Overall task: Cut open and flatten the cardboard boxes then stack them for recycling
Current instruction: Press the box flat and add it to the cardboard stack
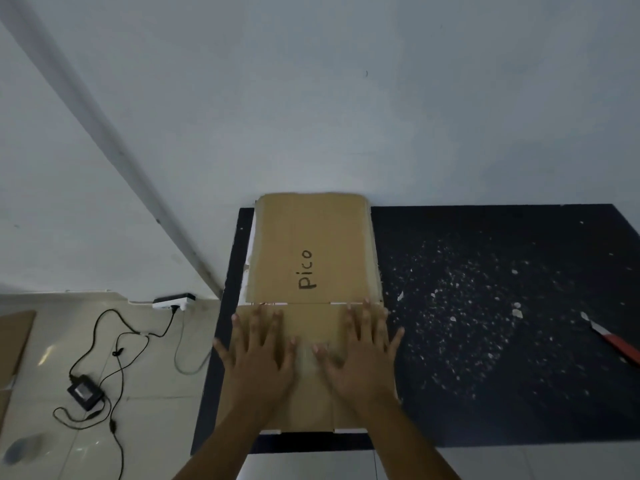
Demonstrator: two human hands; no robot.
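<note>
A flattened brown cardboard box (311, 244) with "Pico" written on it lies on the left part of a black mat (485, 393), its far end against the white wall. My left hand (258, 355) and my right hand (360, 355) both press flat on the near panel of the cardboard, fingers spread and straight. A red-handled cutter (616, 344) lies on the mat at the far right, well away from both hands.
Pale cardboard crumbs (460, 306) are scattered over the mat's middle and right. On the tiled floor to the left lie a black power adapter (85, 393) with looping cables, a white power strip (175, 302), and another cardboard piece (14, 337) at the left edge.
</note>
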